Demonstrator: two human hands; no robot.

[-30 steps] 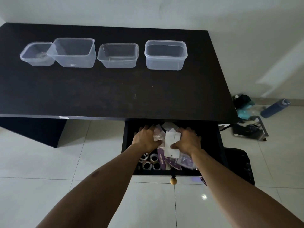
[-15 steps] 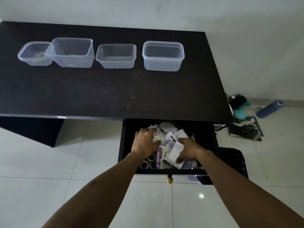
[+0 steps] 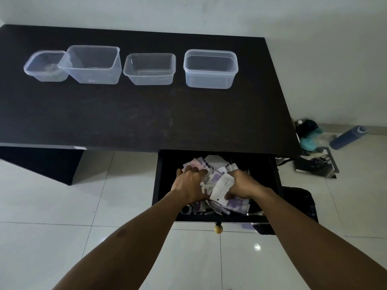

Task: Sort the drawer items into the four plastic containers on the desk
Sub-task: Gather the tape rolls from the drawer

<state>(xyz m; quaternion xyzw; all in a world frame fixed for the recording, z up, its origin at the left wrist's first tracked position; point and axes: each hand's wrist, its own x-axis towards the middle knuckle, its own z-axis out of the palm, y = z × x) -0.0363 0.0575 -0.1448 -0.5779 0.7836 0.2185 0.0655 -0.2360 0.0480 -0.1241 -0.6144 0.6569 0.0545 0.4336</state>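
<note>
The open black drawer [image 3: 270,185] under the desk's right end holds a heap of small packets [image 3: 215,162], purple and white, with rolls of tape [image 3: 186,209] at its front. My left hand [image 3: 189,184] lies palm down on the heap, fingers curled into the packets. My right hand [image 3: 240,186] grips a white card packet [image 3: 222,186] among purple ones. Along the back of the black desk [image 3: 136,118] stand the clear plastic containers: a small one [image 3: 45,66] at far left, a taller one [image 3: 94,64] touching it, a shallow one [image 3: 149,69], and a frosted one [image 3: 210,69] at right.
A wooden knob [image 3: 218,228] sticks out of the drawer front. On the white tiled floor to the right lie a blue bottle [image 3: 348,136], teal items [image 3: 308,141], a dark folder [image 3: 314,167] and a black bag [image 3: 299,206] beside the drawer.
Both hands have pushed deeper into the heap. The right hand has turned the white card packet from upright to slanted and closed around it; the view has shifted slightly.
</note>
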